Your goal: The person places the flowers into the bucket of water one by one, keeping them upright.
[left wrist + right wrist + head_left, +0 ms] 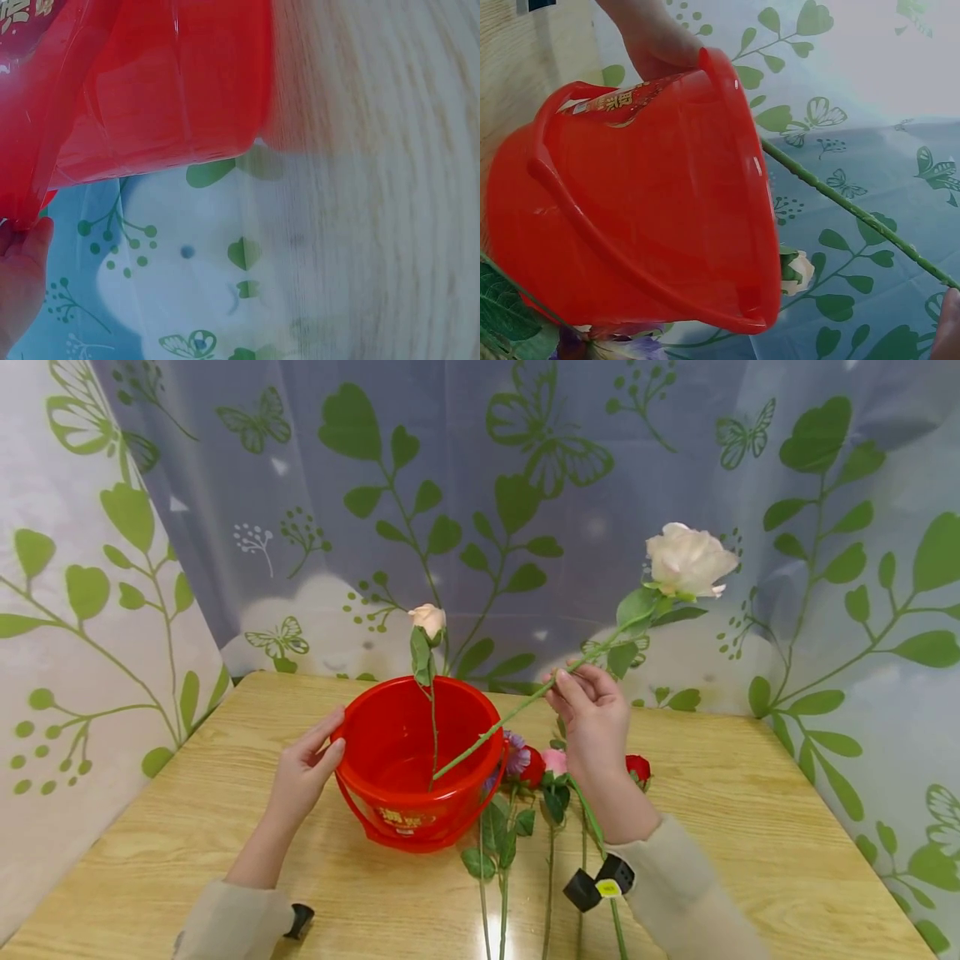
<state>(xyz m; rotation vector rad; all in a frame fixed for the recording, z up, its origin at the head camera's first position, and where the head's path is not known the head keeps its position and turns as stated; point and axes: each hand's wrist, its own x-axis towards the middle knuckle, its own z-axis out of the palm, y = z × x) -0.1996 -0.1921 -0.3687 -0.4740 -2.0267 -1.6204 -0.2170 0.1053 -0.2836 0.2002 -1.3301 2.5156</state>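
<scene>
A red plastic bucket (420, 814) stands on the table with its handle hanging down in front. My left hand (303, 768) holds the bucket's left rim, thumb toward the front; in the left wrist view only part of that hand (22, 277) shows at the rim. A pale peach rosebud (428, 621) stands in the bucket, leaning on the back rim. My right hand (592, 710) pinches the green stem of a large white rose (688, 562) between thumb and fingers. That stem slants down to the left, its lower end over the bucket's opening.
Several flowers lie right of the bucket, stems toward me: a purple flower (516, 755), red roses, one a red rose (638, 768) at the far right, and a pink flower (555, 762). A leaf-patterned curtain (465, 485) hangs behind the wooden table (720, 793).
</scene>
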